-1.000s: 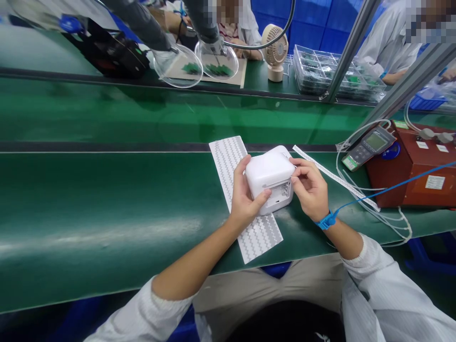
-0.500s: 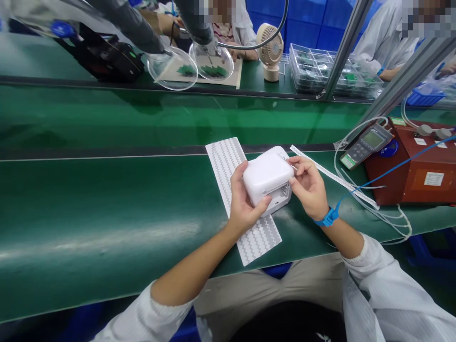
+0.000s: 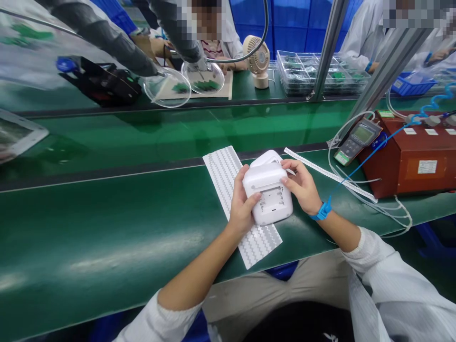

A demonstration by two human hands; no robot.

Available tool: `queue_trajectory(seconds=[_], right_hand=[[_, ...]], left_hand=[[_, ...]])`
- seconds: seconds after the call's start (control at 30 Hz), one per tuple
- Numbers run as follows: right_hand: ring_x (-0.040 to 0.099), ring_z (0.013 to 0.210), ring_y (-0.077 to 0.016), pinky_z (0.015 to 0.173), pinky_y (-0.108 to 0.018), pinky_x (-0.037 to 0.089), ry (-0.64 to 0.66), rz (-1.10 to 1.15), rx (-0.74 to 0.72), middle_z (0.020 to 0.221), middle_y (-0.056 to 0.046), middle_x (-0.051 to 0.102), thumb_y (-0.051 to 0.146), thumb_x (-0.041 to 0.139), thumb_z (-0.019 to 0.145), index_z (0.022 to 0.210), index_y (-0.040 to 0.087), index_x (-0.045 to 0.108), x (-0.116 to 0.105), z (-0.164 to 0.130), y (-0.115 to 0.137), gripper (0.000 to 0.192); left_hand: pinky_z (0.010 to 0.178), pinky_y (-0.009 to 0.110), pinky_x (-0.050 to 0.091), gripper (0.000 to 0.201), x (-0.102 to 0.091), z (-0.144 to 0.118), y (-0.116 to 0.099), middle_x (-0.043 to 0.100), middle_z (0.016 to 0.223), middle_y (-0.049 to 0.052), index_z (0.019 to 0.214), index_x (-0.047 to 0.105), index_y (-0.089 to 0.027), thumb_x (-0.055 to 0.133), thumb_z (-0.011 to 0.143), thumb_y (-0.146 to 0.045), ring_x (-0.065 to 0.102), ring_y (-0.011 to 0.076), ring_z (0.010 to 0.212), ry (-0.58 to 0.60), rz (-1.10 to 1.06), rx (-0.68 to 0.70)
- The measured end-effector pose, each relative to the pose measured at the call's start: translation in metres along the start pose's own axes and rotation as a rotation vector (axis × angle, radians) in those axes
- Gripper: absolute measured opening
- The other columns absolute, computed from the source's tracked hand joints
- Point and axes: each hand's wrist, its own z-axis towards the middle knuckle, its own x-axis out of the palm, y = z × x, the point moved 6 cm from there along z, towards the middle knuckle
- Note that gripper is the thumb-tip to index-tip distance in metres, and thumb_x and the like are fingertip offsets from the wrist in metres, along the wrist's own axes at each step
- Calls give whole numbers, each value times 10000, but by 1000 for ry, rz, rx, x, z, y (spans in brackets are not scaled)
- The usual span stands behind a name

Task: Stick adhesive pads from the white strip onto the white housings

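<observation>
A white plastic device point(image 3: 265, 175) with rounded corners is tilted up between both hands, showing a battery compartment point(image 3: 271, 199) with metal contacts and no cover over it. My left hand point(image 3: 242, 202) grips its left side, thumb on the face beside the compartment. At the upper right edge, my right hand point(image 3: 301, 185) holds the device with bent fingers; a thin white piece shows by the fingertips, too small to name. Beneath the device lies a sheet of grey-and-white zigzag stickers point(image 3: 223, 178). A blue wrist strap point(image 3: 321, 211) circles my right wrist.
A narrow zigzag strip point(image 3: 331, 175) lies to the right. Beyond it are a handheld meter point(image 3: 358, 137), white tubing point(image 3: 390, 216) and a red-brown box point(image 3: 423, 161). Across the green bench stand a small fan point(image 3: 257, 59), clear compartment trays point(image 3: 302, 71) and extraction hoods point(image 3: 169, 90). Co-workers sit opposite.
The white device has been tipped so its battery compartment faces me more fully. Both hands keep hold of it. The view has shifted slightly, and a white-framed object now shows at far left.
</observation>
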Motion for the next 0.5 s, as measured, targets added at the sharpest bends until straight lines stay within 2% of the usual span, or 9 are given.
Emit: queue_trajectory(seconds=[0.07,0.17,0.33,0.5], right_hand=[[672,1459,-310,1229,-477,613,22,-15,4,1519,-110,709,598,809,1005,1287,284,673,1,-1,0,443],[713,1412,-297,1211,-471,622,90,-16,21,1594,-97,709,562,773,1053,1366,285,712,4,0,0,423],[752,1359,-293,1166,-457,647,78,-31,70,1520,-93,771,592,786,1051,1339,271,764,4,2,-7,432],[701,1491,-305,1314,-478,557,46,57,7,1546,-105,771,720,815,1015,1366,275,777,7,1,-11,568]], left_hand=[[1030,404,702,869,2,-2,0,697,1617,55,1656,555,-446,966,895,-537,777,327,1338,15,-23,-32],[979,384,716,871,2,-4,1,736,1558,59,1653,558,-433,968,888,-511,804,311,1275,12,-70,-86],[928,386,732,795,1,-6,8,778,1466,50,1620,592,-423,941,907,-457,820,292,1198,-27,-121,-185],[962,369,723,847,-7,0,7,763,1542,51,1643,590,-418,968,889,-492,814,294,1263,-15,-96,-144]])
